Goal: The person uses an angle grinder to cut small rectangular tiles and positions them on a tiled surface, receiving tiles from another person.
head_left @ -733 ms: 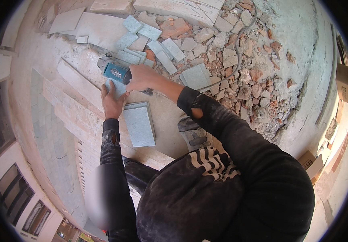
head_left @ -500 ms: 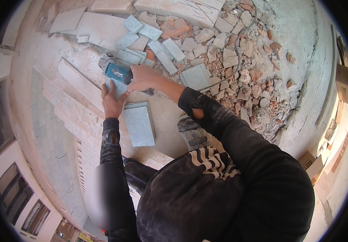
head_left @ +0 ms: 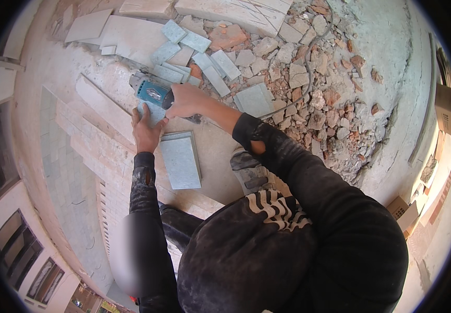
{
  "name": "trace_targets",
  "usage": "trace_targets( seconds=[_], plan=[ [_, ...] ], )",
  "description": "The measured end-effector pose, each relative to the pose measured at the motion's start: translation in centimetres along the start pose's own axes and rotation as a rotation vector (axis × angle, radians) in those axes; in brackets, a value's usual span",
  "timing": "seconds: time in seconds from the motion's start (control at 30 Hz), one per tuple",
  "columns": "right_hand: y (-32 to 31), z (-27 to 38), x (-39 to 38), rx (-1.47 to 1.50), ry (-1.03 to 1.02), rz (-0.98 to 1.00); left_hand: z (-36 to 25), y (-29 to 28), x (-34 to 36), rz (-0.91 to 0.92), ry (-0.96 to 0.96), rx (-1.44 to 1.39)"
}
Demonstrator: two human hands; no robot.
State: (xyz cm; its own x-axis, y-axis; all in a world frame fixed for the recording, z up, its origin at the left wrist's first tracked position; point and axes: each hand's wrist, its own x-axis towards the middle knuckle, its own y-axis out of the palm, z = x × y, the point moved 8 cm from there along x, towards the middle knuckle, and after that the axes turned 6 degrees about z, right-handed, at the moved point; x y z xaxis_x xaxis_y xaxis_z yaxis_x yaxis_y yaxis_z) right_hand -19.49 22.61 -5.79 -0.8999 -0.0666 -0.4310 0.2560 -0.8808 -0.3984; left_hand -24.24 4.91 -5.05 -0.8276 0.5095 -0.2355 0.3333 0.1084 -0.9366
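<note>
My right hand [head_left: 186, 100] is closed around the rear of a teal angle grinder [head_left: 153, 93], whose grey metal head points to the far left. Under the tool lies a pale blue-grey tile [head_left: 155, 112], mostly hidden by it. My left hand [head_left: 146, 131] grips that tile by its near edge, the thumb on the right and the fingers reaching up its left side. The grinder's disc cannot be made out. Just nearer to me than the left hand, a small stack of larger blue-grey tiles [head_left: 181, 163] rests on the ground.
Cut tile pieces [head_left: 165, 52] lie scattered beyond the grinder. Broken brick and concrete rubble [head_left: 317, 104] spreads to the right, with a dark cable [head_left: 307, 68] running across it. A long pale slab [head_left: 103, 107] lies left of my hands. My shoe [head_left: 247, 169] is close by the tile stack.
The grinder and my right hand have shifted very slightly to the right. My left hand keeps its place on the tile.
</note>
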Motion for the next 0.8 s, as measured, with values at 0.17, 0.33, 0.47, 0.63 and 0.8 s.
trace_targets(
  seconds=[0.17, 0.33, 0.47, 0.63, 0.8],
  plan=[
    [0.0, 0.0, -0.3, 0.005, 0.009, -0.003, 0.2, -0.1, -0.1, -0.018, 0.016, 0.008],
    [0.1, -0.3, -0.6, -0.004, 0.012, -0.009, 0.0, -0.1, 0.0, -0.005, 0.001, 0.003],
    [0.0, -0.3, -0.9, -0.015, 0.012, -0.019, 0.1, 0.0, 0.0, -0.008, 0.003, 0.012],
    [0.1, -0.4, -1.0, -0.004, -0.005, -0.012, 0.2, 0.0, -0.1, -0.017, 0.006, 0.017],
    [0.1, -0.7, -1.1, -0.022, -0.005, -0.028, 0.2, 0.1, 0.0, -0.016, 0.001, 0.025]
  ],
)
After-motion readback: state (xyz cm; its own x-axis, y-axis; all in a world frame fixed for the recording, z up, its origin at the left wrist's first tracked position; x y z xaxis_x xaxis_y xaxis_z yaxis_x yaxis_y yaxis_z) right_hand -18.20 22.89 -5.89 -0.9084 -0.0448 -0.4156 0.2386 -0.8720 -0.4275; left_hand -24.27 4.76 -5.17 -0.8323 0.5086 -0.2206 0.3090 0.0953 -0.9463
